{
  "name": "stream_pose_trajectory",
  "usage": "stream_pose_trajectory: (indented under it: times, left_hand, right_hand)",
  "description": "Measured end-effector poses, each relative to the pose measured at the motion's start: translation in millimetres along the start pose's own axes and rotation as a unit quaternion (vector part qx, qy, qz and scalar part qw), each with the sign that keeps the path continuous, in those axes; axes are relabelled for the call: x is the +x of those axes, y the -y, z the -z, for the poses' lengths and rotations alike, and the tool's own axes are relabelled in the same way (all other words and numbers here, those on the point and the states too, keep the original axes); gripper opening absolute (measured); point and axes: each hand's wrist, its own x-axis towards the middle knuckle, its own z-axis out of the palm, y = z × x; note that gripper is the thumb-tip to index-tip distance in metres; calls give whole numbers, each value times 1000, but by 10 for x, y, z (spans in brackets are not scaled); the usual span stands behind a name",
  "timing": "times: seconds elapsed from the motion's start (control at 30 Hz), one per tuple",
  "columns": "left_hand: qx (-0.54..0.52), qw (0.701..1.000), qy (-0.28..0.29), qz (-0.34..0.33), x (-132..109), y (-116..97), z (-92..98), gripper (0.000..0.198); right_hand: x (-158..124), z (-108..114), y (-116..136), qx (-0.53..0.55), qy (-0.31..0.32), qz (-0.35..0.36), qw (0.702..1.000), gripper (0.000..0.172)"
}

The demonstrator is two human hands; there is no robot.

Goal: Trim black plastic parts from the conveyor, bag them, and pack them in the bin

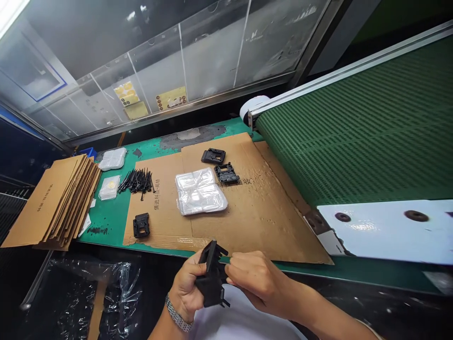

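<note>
1. L hand [186,288]: fingers curled round the lower body of the black plastic part [211,276], thumb on its near face. A metal watch band [177,315] is on the wrist.
2. The part is held upright in front of the person's torso, just short of the bench edge and off the cardboard sheet [255,212]. It looks like two pcs set together, but the joint is hidden by the fingers.
3. R hand [256,278]: fingertips pinch the part's R edge near the top, other fingers folded in.
4. Judgement: L hand should stay the steady clamp while R does the fine work. Press square to the edge, not at a twist, since the thin prongs at the bottom look easy to snap.
5. Containers, L to R:
   - Crumpled clear plastic bag [88,293] below the bench. Contents can't be told.
   - Blue bin [88,151], corner only. Contents not visible.
   - Small clear bag [112,158] by the cardboard stack [56,200], holding whitish contents.
   - Second small bag [109,187], with sth yellowish inside.
   - Clear blister tray [200,191] flat on the sheet. Pockets appear empty, but glare makes this uncertain.
6. Loose, not in any container:
   - Pile of black pins [136,181].
   - One black frame [141,225] near the sheet's L edge.
   - Two more frames [213,156], [227,174] just beyond the tray.
7. Green conveyor belt [354,132] far R, nothing on it.
</note>
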Motion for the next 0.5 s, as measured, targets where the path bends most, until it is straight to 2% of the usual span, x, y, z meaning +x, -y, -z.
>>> stream_pose_trajectory:
  times: [0.17,0.33,0.5]
  left_hand:
    - [-4,1000,-19,3,16,1,67,31]
    - [7,998,-31,-60,8,11,30,34]
    - [38,992,-25,-116,-26,76,-14,30]
  right_hand:
    - [-20,110,63,23,37,32,999,31]
    - [-30,42,121,27,-16,-70,997,31]
    - [-10,-16,130,26,-25,-125,992,32]
